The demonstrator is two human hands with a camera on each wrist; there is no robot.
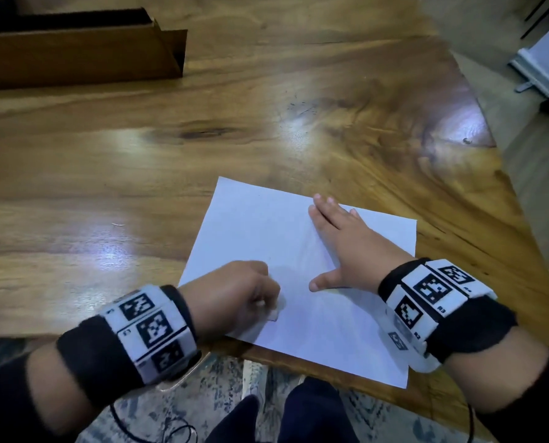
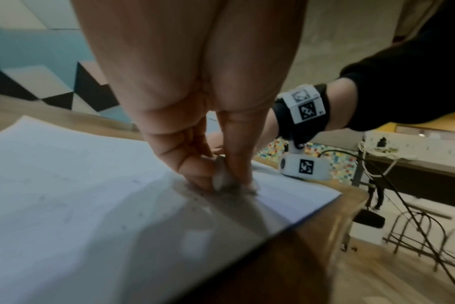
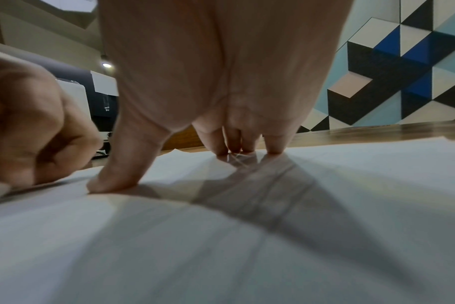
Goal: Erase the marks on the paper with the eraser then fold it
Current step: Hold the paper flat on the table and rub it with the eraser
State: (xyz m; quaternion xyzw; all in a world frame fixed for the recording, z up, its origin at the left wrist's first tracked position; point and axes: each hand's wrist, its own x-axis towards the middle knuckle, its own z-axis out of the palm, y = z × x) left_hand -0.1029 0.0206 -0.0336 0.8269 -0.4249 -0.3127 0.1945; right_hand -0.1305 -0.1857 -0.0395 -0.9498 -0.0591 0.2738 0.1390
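Near the wooden table's [image 1: 266,123] front edge, the left hand [image 1: 235,295] pinches a white eraser [image 1: 274,313] against the paper's [image 1: 298,238] left side; the right hand [image 1: 343,244], fingers straight and spread, presses flat on the sheet.

One paper [image 1: 298,251], one eraser [image 2: 219,177], two hands, one table [image 1: 139,155], one cardboard box [image 1: 75,55].

Matt white paper [image 1: 302,251] on glossy, grained wooden table [image 1: 203,139]
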